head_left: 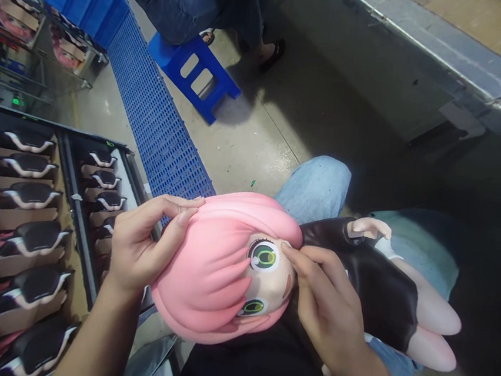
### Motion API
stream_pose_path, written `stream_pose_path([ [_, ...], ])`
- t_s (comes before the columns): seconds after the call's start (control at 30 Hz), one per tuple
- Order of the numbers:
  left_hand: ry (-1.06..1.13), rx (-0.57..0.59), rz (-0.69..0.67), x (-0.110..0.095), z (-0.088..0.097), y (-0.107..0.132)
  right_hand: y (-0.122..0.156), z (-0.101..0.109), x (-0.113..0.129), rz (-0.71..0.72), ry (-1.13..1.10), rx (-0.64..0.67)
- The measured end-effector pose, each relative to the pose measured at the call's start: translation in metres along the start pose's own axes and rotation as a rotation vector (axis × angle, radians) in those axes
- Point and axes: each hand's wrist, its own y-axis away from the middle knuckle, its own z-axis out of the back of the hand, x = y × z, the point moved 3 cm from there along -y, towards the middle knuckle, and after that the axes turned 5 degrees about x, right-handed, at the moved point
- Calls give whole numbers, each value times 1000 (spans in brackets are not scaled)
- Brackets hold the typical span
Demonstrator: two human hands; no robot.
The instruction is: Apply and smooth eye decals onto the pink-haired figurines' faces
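The left hand (pixel 148 240) is gripping the smooth pink-haired, black-dressed doll (pixel 211 273) over light-blue denim legs (pixel 317 185), while the right hand (pixel 326 296), whose grip I cannot tell, is touching beside its round green eye (pixel 264 255), probably needing light, steady pressure.

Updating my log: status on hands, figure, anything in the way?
Left hand on pink hair. Right hand beside eye, partly hiding face. Figure lying across lap.
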Motion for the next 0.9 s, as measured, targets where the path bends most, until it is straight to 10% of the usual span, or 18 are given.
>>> stream_pose_path([
  [0.9, 42, -36, -50, 7, -1, 0, 4, 3, -4, -25, -35, -7],
])
